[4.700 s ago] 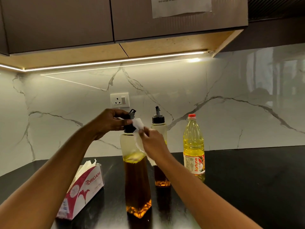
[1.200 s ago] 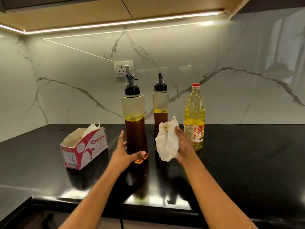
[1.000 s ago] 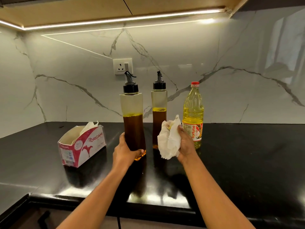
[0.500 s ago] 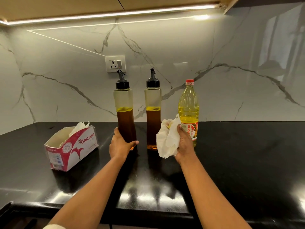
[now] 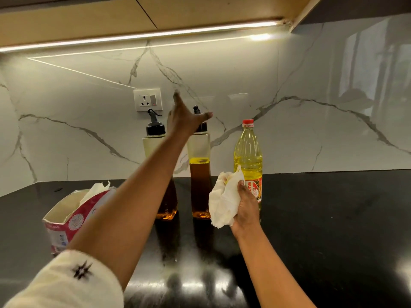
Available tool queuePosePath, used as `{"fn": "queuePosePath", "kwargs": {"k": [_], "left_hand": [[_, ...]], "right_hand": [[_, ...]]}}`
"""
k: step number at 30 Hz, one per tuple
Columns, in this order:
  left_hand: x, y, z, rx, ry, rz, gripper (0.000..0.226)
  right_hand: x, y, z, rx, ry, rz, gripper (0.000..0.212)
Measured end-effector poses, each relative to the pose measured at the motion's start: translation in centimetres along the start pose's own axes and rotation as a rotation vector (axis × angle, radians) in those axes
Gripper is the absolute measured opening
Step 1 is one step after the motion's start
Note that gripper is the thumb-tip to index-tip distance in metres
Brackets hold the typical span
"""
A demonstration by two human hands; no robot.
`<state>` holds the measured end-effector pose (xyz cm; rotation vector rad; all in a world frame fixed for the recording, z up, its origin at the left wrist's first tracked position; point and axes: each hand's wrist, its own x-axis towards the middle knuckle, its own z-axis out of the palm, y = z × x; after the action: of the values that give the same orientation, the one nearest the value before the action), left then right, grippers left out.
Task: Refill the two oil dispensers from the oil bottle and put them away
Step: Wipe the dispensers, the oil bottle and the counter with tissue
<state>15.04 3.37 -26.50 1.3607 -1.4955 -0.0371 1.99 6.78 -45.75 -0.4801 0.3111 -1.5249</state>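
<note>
Two dispensers stand upright in the centre of the frame, close together on the black counter (image 5: 322,218): the left-hand dispenser (image 5: 154,147), partly behind my forearm, and the middle dispenser (image 5: 199,174), dark oil below and a pale layer on top. Both have their black pour caps on. The oil bottle (image 5: 248,152) stands just right of them, red cap on, near the wall.

My left hand (image 5: 184,121) is up in the upper centre, fingers straight and thumb spread wide to the right, holding nothing. It sits in front of the middle dispenser's cap, and I can't tell whether it touches. My right hand (image 5: 245,210) is wrapped around a crumpled tissue (image 5: 223,201), low and right of centre, in front of the bottle's label.

I reckon I'm going for that middle dispenser, to put it away. Best to close around the shoulder below the cap, not the spout, since that thin lever looks easy to knock. The glass may be slick with oil, so a full, firm grip, lifting straight up, clear of its neighbour. The tissue box (image 5: 69,221) at lower left is well out of the way.
</note>
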Motion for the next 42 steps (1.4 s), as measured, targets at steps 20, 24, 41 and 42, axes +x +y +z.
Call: {"fn": "queuePosePath", "kwargs": {"k": [20,24,41,42], "left_hand": [[-2.3,-1.1,-4.6,0.07,-0.209,0.165,0.048],[-3.8,-0.6,-6.2,0.001,-0.266,0.137,0.059],[-6.0,0.1,-7.5,-0.02,-0.265,0.168,0.064],[-6.0,0.0,-7.6,-0.021,-0.256,0.164,0.06]], "right_hand": [[-1.8,0.0,1.6,-0.411,0.281,-0.268,0.014],[-2.6,0.5,3.7,-0.678,0.213,-0.394,0.019],[-8.7,1.2,7.3,-0.614,-0.022,0.319,0.089],[-8.0,0.3,9.2,-0.578,-0.115,0.254,0.092]]}}
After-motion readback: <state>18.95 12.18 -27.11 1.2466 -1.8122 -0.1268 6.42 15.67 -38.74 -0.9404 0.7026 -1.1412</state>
